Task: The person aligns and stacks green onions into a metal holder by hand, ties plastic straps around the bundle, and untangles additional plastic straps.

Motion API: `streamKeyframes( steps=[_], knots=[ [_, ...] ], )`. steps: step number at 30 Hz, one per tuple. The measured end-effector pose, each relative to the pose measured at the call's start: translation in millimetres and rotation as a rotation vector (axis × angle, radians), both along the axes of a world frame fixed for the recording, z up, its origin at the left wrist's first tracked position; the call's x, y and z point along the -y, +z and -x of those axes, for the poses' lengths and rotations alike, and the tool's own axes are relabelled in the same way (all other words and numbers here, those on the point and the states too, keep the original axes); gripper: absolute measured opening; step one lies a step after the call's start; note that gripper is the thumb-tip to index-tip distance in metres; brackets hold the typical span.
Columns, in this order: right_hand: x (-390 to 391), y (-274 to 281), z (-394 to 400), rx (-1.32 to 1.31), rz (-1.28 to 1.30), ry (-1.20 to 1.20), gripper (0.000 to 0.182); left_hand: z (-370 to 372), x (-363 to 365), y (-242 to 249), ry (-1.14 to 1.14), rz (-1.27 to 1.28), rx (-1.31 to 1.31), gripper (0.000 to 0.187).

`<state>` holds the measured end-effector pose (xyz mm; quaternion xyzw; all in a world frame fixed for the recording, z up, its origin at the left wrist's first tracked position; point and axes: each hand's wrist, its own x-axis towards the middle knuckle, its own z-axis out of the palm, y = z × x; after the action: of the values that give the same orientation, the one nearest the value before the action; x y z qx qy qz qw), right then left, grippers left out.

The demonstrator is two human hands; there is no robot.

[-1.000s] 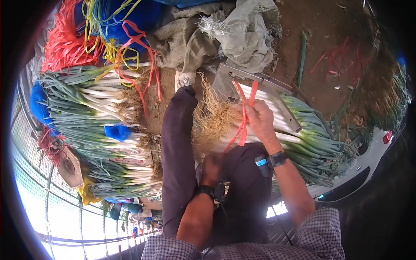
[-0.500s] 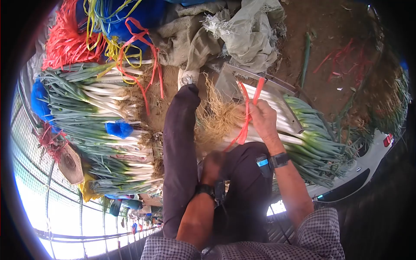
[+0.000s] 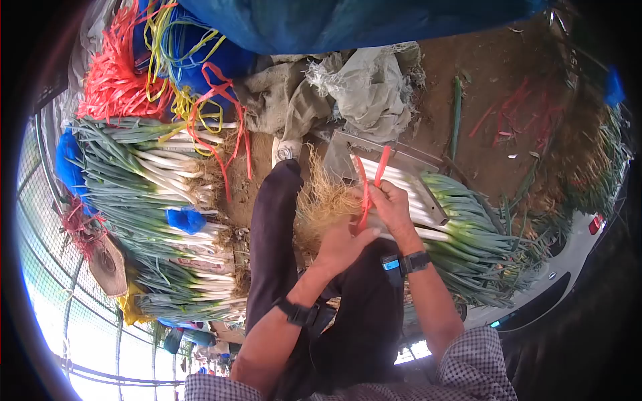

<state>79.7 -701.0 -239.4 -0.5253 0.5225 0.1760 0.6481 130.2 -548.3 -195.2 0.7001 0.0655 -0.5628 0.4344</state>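
Note:
A bundle of long green onions [image 3: 428, 230] lies in front of me, its pale roots [image 3: 324, 194] to the left and green leaves to the right. A red plastic strip [image 3: 365, 194] crosses the white stalks near the roots, its ends standing up. My right hand [image 3: 393, 208] is closed on the strip, fingers pinched over the stalks. At the near side of the bundle, my left hand [image 3: 342, 248] lies by the strip's lower part with its thumb stretched out; its other fingers are partly blurred. A flat-sided metal frame [image 3: 438, 204] stands around the stalks.
More green onions [image 3: 114, 177] lie in rows on the left, with a blue scrap [image 3: 186, 220] on them. Red strips [image 3: 124, 83] and yellow strips [image 3: 180, 100] are heaped at upper left. Sacks [image 3: 374, 93] lie ahead; a blue shape [image 3: 361, 23] crosses the top edge.
My left hand has moved from my lap up to the bundle beside the strip. The right hand stays at the strip. A large blue shape has come into view at the top.

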Motion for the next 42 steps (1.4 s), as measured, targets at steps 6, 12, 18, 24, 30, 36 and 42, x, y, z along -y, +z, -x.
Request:
streamKeyframes(
  steps=[6, 12, 18, 24, 30, 36, 42],
  knots=[
    [15, 6, 12, 0.057, 0.061, 0.01, 0.023, -19, 5, 2, -0.218, 0.003, 0.073, 0.024],
    [19, 3, 16, 0.117, -0.01, -0.356, 0.031, -47, -15, -7, 0.198, 0.025, 0.281, 0.034],
    [1, 27, -6, 0.206, -0.119, -0.494, 0.029, -76, 1, 11, 0.452, 0.291, -0.178, 0.04],
    [19, -35, -52, 0.012, -0.055, -0.24, 0.026, -42, -13, 8, 0.005, 0.031, -0.168, 0.027],
    [17, -86, -31, -0.099, -0.222, -0.404, 0.022, -14, -19, -32, -0.122, 0.109, 0.224, 0.03],
    [23, -84, -44, -0.122, -0.249, -0.15, 0.023, -8, -23, -53, -0.061, 0.024, -0.056, 0.04],
    [24, -95, -39, -0.123, -0.265, -0.144, 0.023, -17, -18, -45, -0.112, 0.015, 0.015, 0.042]
  ],
)
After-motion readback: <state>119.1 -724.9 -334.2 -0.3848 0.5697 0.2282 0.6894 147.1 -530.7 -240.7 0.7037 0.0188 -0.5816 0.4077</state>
